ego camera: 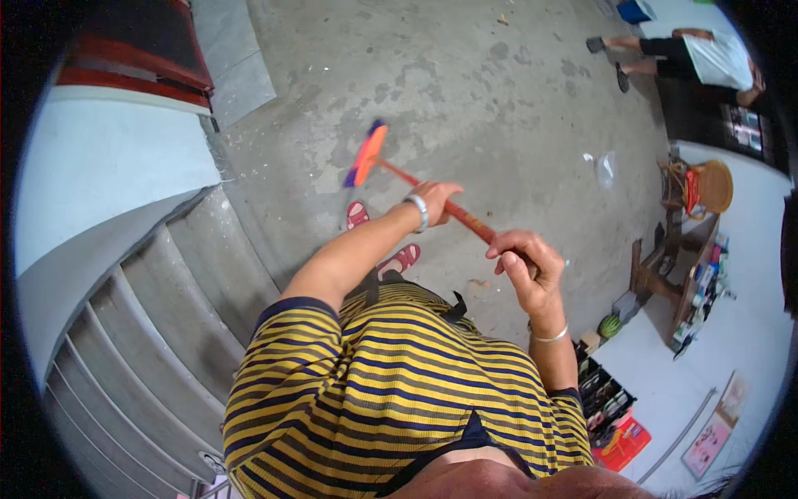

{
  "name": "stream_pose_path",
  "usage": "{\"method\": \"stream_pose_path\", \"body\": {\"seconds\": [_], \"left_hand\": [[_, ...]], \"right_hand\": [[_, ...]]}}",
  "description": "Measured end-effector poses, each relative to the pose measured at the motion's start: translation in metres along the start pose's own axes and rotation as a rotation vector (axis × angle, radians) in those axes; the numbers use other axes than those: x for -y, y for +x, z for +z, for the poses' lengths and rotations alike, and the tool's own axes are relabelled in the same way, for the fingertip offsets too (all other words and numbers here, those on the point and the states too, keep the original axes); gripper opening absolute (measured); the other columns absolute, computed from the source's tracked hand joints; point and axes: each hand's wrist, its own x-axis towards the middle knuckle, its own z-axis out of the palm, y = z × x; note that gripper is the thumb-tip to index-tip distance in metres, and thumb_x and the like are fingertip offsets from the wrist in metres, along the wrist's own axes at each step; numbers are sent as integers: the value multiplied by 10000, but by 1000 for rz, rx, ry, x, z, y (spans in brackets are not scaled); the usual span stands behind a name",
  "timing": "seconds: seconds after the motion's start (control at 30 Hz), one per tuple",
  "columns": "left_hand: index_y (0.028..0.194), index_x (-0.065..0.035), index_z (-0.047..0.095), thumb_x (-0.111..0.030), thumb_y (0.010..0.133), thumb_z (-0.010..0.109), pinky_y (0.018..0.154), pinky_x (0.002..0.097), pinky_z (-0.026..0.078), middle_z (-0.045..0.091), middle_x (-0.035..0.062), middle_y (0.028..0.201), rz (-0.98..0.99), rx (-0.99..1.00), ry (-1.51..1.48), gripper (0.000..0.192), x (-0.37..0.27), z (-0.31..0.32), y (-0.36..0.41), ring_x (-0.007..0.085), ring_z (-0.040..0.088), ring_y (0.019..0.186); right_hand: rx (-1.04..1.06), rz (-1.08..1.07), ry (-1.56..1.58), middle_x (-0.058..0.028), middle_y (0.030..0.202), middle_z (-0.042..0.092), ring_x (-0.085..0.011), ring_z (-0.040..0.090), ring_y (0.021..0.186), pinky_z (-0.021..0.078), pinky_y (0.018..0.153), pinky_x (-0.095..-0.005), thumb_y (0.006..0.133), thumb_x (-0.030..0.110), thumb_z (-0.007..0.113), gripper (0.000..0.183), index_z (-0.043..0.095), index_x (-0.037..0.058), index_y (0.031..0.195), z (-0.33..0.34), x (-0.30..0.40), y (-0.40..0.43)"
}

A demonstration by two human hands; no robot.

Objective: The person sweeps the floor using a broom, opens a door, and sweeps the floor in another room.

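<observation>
My left hand (433,201) grips the red handle (469,222) of a broom partway along its length. Around the handle's upper end, my right hand (530,265) is closed. The handle slants down and away to the left, to an orange broom head (370,156) with purple ends. That head is over the concrete floor (436,81), just ahead of my feet in red sandals (402,257); I cannot tell whether its bristles touch the floor.
Concrete stairs (181,274) flank me on the left. A clear plastic bag (605,169) lies on the floor to the right. Along the right wall are a wicker chair (714,187), a cluttered wooden table (695,274), a watermelon (610,325) and a shoe rack (601,390). A person (698,59) stands far right.
</observation>
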Motion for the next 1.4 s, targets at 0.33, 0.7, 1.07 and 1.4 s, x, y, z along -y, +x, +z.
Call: {"method": "stream_pose_path", "body": {"seconds": [0.33, 0.7, 1.07, 1.4], "left_hand": [[1126, -93, 573, -88, 634, 670, 782, 415, 482, 637, 177, 940, -94, -1, 264, 501, -17, 79, -53, 340, 606, 887], [1083, -114, 590, -119, 684, 631, 716, 425, 486, 633, 161, 813, 84, 43, 158, 401, -88, 189, 7, 342, 610, 790], [1053, -99, 599, -138, 667, 639, 713, 433, 491, 649, 143, 814, 141, 174, 200, 390, -51, 158, -99, 348, 613, 763], [1084, -84, 568, -119, 739, 562, 853, 447, 406, 614, 132, 979, 316, 93, -36, 347, -72, 225, -76, 329, 551, 943]], "right_hand": [[-68, 25, 146, -120, 890, 629, -177, 610, 806, 512, 677, -290, 832, 53, 581, 148, 599, -58, 929, -44, -69, -109], [-81, -212, -162, -97, 717, 581, -182, 580, 652, 468, 619, -277, 713, -50, 539, 120, 588, -20, 818, -106, -51, -171], [-175, -61, 91, -97, 784, 623, -131, 590, 647, 478, 613, -250, 746, -38, 550, 150, 613, -47, 882, -43, -41, -205], [-295, -66, -252, -125, 740, 567, -226, 570, 640, 472, 605, -309, 669, -81, 514, 179, 566, -37, 835, 0, -16, -245]]}}
